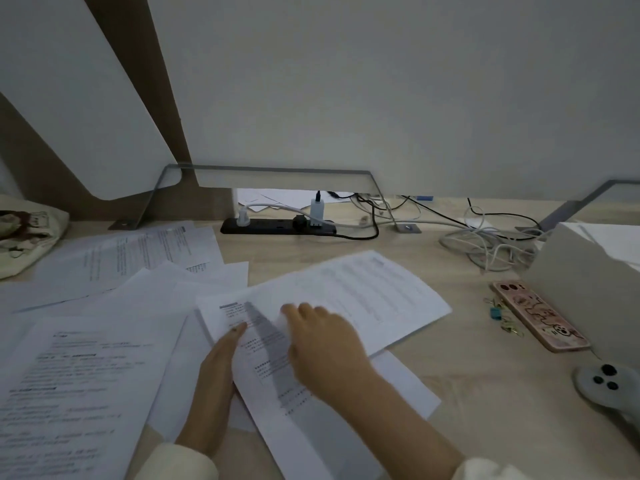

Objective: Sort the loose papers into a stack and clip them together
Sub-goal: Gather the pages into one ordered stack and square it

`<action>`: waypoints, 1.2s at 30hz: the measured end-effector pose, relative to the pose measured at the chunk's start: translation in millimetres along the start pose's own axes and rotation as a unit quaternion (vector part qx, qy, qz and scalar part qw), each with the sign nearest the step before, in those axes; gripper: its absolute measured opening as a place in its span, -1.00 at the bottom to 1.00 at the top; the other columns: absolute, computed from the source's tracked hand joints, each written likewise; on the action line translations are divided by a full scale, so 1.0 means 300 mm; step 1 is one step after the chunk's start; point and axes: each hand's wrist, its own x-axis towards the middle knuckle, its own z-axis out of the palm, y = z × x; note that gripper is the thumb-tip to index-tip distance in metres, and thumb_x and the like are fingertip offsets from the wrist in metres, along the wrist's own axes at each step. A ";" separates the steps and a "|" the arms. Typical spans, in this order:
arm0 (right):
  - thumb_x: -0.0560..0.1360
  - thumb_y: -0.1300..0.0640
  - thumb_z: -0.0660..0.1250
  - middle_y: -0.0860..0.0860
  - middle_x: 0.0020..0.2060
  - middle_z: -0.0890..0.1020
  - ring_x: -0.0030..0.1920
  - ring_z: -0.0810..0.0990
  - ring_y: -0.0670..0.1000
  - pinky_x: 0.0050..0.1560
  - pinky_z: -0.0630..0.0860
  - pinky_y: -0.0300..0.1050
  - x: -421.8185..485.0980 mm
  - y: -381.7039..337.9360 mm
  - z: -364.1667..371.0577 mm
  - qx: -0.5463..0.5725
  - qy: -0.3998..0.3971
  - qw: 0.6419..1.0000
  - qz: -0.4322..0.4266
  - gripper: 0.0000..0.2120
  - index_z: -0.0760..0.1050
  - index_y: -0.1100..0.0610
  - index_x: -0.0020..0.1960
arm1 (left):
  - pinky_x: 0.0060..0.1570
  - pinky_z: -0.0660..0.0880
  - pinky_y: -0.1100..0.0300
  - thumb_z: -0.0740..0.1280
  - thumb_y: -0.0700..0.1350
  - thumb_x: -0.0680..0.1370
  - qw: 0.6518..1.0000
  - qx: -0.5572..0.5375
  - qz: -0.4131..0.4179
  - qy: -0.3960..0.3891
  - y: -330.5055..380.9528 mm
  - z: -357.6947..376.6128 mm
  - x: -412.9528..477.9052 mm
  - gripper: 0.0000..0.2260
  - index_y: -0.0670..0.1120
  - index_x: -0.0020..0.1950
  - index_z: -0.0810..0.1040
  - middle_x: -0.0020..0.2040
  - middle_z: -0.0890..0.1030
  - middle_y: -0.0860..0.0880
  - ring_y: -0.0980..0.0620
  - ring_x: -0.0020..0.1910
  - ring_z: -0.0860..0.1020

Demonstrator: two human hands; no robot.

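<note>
Here, on the bench [467, 386]: left grip [214, 386] flat, fingers straight, beside top sheet [266, 368], its long axis far-left to near-right; right grip [322, 348] curled on it, pinch unclear. Loose papers [86, 375] left, nearer left grip; clips [497, 311] right.

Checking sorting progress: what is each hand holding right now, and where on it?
Right hand seems to pinch the top sheet at its left edge; left hand rests straight-fingered, holding nothing.
</note>
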 end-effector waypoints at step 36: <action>0.49 0.36 0.08 0.07 -0.37 0.42 -0.40 0.35 0.01 -0.43 0.30 -0.20 -0.074 0.357 0.052 0.531 0.023 0.709 0.463 -0.84 0.41 0.21 -0.14 | 0.07 0.45 0.15 0.20 -0.10 0.58 0.996 -0.091 -0.017 0.002 -0.014 -0.027 0.021 -0.76 -0.07 0.21 0.53 0.11 0.62 0.02 0.05 0.10 0.56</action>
